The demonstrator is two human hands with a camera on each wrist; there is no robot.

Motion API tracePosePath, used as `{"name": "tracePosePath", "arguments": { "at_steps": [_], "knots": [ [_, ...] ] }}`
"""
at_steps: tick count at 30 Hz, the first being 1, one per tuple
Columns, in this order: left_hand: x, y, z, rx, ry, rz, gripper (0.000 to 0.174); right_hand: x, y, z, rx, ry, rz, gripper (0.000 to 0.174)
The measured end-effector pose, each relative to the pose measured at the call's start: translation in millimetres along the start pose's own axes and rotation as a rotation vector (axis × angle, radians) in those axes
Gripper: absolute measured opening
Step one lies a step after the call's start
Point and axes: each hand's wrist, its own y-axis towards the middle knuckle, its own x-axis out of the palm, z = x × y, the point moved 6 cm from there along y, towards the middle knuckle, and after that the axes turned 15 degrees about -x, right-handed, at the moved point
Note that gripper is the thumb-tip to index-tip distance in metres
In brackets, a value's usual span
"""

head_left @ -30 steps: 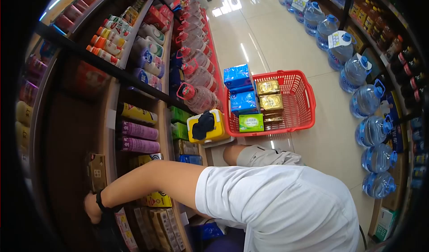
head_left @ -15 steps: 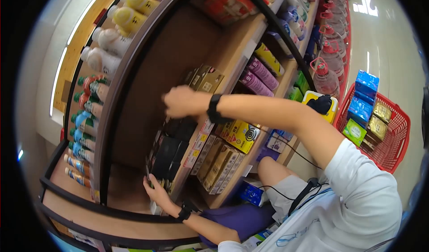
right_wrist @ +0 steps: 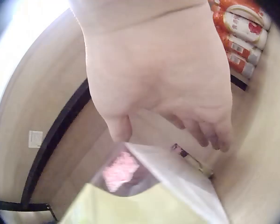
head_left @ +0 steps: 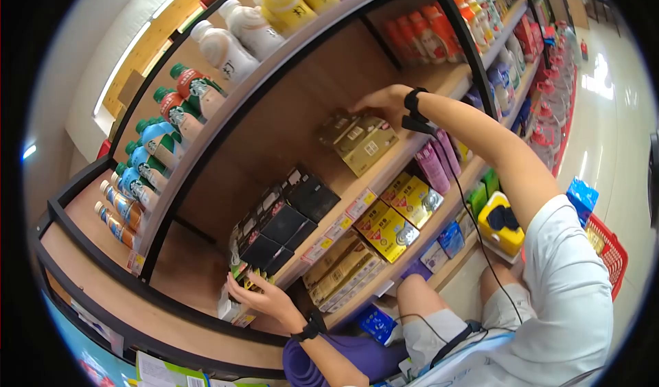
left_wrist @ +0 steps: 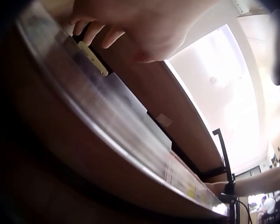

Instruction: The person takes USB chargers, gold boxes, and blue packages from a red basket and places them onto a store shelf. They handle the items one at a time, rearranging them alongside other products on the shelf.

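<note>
My right hand [head_left: 384, 104] reaches over the far end of the olive-gold boxes [head_left: 367, 147] on the middle shelf. The right wrist view shows this hand [right_wrist: 163, 74] above a pale box [right_wrist: 135, 205], thumb at its top edge and other fingers loosely bent beyond it. My left hand [head_left: 264, 299], fingers spread, is beside small boxes at the shelf's near-left end. In the left wrist view, fingers of that hand [left_wrist: 135, 23] hang by a pale yellow strip [left_wrist: 94, 58]. Black boxes [head_left: 281, 222] stand between the hands.
Drink bottles [head_left: 230, 30] line the shelf above. Yellow boxes [head_left: 388, 229] and a purple roll [head_left: 343, 359] are below. A red basket [head_left: 611, 250] stands on the floor at right, near a yellow container [head_left: 501, 226]. A cable hangs from my right wrist.
The head view has swung toward the shelf. My right hand has moved from the near side of the olive-gold boxes to their far side. My left hand stays at the shelf's left end.
</note>
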Motion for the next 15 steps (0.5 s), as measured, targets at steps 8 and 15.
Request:
{"name": "tracePosePath", "arguments": {
  "at_steps": [8,15],
  "knots": [
    [11,-12,17,0.050,0.066,0.047,0.054,2,26,1,0.079,0.009,-0.193,0.034],
    [13,-13,15,-0.006,0.113,0.067,0.055,18,29,0,0.096,-0.260,0.053,0.039]
  ]
}}
